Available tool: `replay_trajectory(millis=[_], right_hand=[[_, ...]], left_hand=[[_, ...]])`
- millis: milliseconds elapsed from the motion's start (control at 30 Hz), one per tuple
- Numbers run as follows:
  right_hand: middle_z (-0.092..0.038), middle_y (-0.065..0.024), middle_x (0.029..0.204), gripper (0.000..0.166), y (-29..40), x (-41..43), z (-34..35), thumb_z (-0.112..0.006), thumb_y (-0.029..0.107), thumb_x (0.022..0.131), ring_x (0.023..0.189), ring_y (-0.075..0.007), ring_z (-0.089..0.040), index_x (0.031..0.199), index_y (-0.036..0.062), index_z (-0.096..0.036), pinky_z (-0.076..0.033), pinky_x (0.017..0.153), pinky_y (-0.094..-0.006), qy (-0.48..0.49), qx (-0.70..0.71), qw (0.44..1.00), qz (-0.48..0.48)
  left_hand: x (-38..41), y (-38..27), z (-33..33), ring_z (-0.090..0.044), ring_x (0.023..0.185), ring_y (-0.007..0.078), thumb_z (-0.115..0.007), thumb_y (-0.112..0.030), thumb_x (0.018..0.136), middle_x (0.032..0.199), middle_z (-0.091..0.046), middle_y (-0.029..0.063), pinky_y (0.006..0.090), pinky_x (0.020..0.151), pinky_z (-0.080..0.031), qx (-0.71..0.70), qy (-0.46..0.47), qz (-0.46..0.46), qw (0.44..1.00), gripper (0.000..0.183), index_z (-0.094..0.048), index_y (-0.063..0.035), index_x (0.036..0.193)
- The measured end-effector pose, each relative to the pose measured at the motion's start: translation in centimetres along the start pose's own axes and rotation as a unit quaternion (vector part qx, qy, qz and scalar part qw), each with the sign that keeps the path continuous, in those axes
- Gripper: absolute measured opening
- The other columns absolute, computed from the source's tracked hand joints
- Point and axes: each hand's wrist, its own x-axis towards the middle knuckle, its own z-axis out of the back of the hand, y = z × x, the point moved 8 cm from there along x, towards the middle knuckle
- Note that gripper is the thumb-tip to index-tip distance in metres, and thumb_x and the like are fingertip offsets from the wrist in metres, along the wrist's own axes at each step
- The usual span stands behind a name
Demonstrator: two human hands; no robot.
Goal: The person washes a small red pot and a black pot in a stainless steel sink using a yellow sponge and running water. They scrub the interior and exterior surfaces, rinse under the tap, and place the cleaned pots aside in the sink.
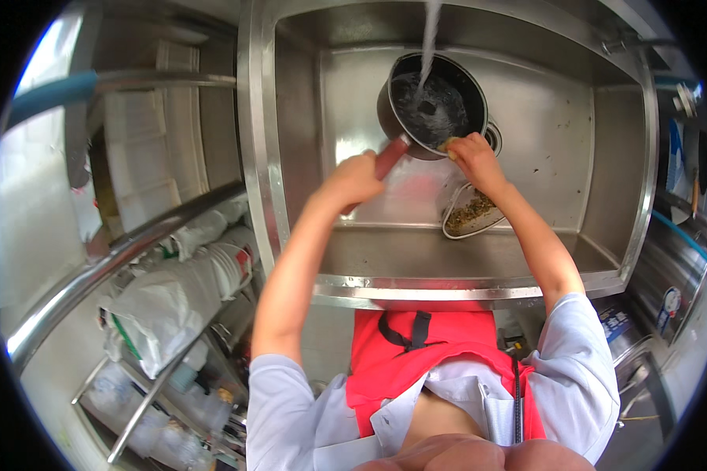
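My left hand is closed around the reddish handle of a dark saucepan in a stainless steel sink. Water streams from above into the pan, where dark water swirls. At the pan's near right rim, my right hand pinches a small yellowish thing, perhaps a sponge or scourer. Partly under my right forearm lies a triangular strainer basket with brownish food scraps. The sink's drain shows just right of the pan, partly hidden by it and my right hand.
The sink's front rim runs before my red apron. Left of the sink are a metal rail, white plastic bags and a rack holding bagged things. A metal container bearing writing stands at the lower right. Small scraps dot the sink floor.
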Motion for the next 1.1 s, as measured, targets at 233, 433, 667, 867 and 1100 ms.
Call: replay_trajectory(millis=[233,433,667,867,1100], right_hand=[[-0.062,-0.0067,0.086,0.020,-3.5,0.4,4.3,-0.066,0.013,0.076,0.082,-0.0209,-0.056,0.095,0.0067,-0.065,-0.045,0.072,-0.0298,-0.212,0.230,0.926,-0.213],[-0.058,-0.0065,0.114,0.034,3.7,6.8,11.2,-0.063,0.013,0.078,0.108,-0.0203,-0.049,0.112,0.0093,-0.061,-0.043,0.090,-0.0309,-0.375,0.419,0.823,-0.084],[-0.047,-0.0145,0.123,0.046,1.9,10.2,9.4,-0.057,0.001,0.076,0.119,-0.0312,-0.043,0.121,0.0059,-0.048,-0.041,0.095,-0.0372,-0.297,0.262,0.916,-0.064],[-0.043,-0.0135,0.123,0.055,5.8,11.3,11.6,-0.063,0.000,0.071,0.113,-0.0319,-0.045,0.122,0.0052,-0.045,-0.044,0.090,-0.0368,-0.383,0.286,0.878,0.021],[-0.052,-0.0093,0.111,0.047,1.6,10.0,6.3,-0.064,0.000,0.068,0.098,-0.0285,-0.054,0.113,0.0088,-0.051,-0.048,0.080,-0.0357,-0.312,0.230,0.917,-0.098]], left_hand=[[-2.6,-9.1,13.8,-0.054,0.055,0.0098,-0.069,-0.016,0.073,0.072,-0.059,0.0046,0.0244,0.046,-0.042,-0.196,-0.182,-0.053,0.962,0.033,-0.060,0.0031,0.098],[0.3,-12.3,14.4,-0.051,0.051,0.0095,-0.061,-0.014,0.082,0.069,-0.056,0.0042,0.0229,0.046,-0.043,-0.336,-0.300,-0.131,0.883,0.020,-0.058,0.0003,0.095],[1.6,-15.5,14.7,-0.058,0.086,0.0180,-0.045,-0.026,0.090,0.096,-0.059,0.0109,0.0279,0.076,-0.047,-0.332,-0.313,-0.202,0.867,0.027,-0.055,-0.0014,0.095],[1.5,-16.0,12.8,-0.055,0.093,0.0169,-0.046,-0.010,0.088,0.099,-0.060,0.0110,0.0299,0.083,-0.043,-0.500,-0.309,-0.228,0.776,0.015,-0.055,0.0005,0.095],[1.4,-15.3,13.5,-0.054,0.103,0.0309,-0.048,-0.001,0.082,0.105,-0.057,0.0202,0.0416,0.095,-0.041,-0.530,-0.297,-0.273,0.746,0.018,-0.051,0.0044,0.099]])
